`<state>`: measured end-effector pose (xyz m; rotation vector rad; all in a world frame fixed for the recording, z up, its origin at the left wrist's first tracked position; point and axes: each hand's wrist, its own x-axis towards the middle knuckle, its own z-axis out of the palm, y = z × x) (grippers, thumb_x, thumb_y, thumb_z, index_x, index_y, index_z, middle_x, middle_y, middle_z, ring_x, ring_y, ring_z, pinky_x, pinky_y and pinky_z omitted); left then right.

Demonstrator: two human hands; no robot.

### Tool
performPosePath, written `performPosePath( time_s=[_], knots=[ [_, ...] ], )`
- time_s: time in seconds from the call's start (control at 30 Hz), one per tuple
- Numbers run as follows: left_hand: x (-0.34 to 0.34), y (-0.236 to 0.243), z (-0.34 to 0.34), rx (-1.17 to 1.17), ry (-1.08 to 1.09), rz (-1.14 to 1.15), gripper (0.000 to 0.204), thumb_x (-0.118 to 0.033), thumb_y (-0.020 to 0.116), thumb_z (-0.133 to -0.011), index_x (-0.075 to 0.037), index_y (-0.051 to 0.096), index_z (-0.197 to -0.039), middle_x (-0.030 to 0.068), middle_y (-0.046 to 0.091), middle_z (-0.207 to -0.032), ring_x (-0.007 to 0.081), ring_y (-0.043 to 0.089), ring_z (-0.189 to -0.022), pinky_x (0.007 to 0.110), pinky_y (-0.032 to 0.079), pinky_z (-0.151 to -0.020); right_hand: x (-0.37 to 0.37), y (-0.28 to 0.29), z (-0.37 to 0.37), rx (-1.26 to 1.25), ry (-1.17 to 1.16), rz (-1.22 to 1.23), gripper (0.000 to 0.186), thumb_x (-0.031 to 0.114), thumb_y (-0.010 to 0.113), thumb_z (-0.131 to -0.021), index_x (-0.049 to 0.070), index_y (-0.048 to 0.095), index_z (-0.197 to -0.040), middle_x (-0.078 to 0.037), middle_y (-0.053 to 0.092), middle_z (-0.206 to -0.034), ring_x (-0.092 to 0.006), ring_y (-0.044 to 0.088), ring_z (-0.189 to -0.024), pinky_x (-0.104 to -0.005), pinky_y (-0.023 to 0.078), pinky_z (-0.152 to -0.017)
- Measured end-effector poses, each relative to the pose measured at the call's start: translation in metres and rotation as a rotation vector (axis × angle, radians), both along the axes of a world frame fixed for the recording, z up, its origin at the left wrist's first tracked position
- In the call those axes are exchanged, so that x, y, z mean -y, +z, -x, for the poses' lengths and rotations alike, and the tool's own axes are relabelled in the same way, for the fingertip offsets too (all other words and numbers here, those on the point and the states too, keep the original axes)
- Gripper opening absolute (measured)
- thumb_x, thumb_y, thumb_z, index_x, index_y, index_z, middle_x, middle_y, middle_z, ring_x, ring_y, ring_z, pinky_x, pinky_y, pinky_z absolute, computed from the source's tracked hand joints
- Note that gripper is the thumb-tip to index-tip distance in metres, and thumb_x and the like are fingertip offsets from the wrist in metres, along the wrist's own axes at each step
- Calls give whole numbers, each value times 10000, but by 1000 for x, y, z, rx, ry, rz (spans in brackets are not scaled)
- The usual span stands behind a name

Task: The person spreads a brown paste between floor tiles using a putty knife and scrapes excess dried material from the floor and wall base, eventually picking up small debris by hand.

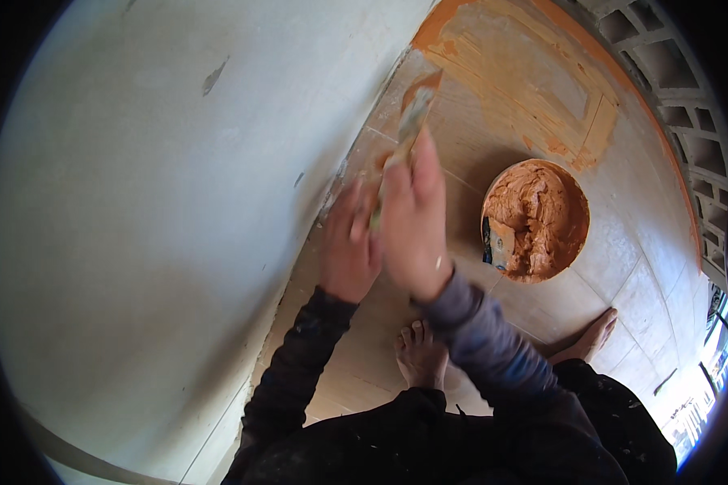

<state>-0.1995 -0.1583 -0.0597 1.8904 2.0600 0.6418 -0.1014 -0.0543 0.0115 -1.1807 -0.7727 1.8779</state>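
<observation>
My right hand (pixel 415 214) is closed around a paintbrush (pixel 413 117), blurred by motion, with a whitish smeared neck and a flat, orange-coated end pointing away from me. Close beside it on the left is my left hand (pixel 349 246). Its fingers are smeared by motion, so whether they grip the lower end of the handle cannot be told. To the right of my hands stands a round bucket (pixel 584 212) holding thick orange paste (pixel 534 202). A scraper-like piece with a dark edge (pixel 500 242) rests in the paste at the bucket's near left side.
A pale wall (pixel 154 202) rises along my left. Orange coating (pixel 510 73) covers part of the tiled floor (pixel 623 234) at the far end. Pierced blocks (pixel 675 69) line the far right edge. My bare feet (pixel 422 356) stand on the tiles behind the bucket.
</observation>
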Motion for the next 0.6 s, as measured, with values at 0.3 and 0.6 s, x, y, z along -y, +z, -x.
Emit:
performPosePath(
  time_s=[0.3, 0.6],
  knots=[
    [6, -10, -8, -219, 20, 301, 744, -289, 619, -965, 50, 365, -1577, 270, 304, -1674, 446, 305, -1551, 556, 285, -1252, -22, -42, 20, 84, 43, -120, 701, 55, 411, -1033, -83, 63, -1626, -131, 574, -816, -154, 559, -535, -332, 500, -439],
    [93, 5, -9, -304, 138, 383, 777, -308, 612, -975, 112, 342, -1571, 294, 324, -1660, 448, 332, -1539, 548, 276, -1266, 30, -11, 1, -131, 81, 132, 532, 51, 393, -1069, 112, 307, -1591, -27, 512, -940, -104, 519, -637, -260, 465, -426]
  ],
)
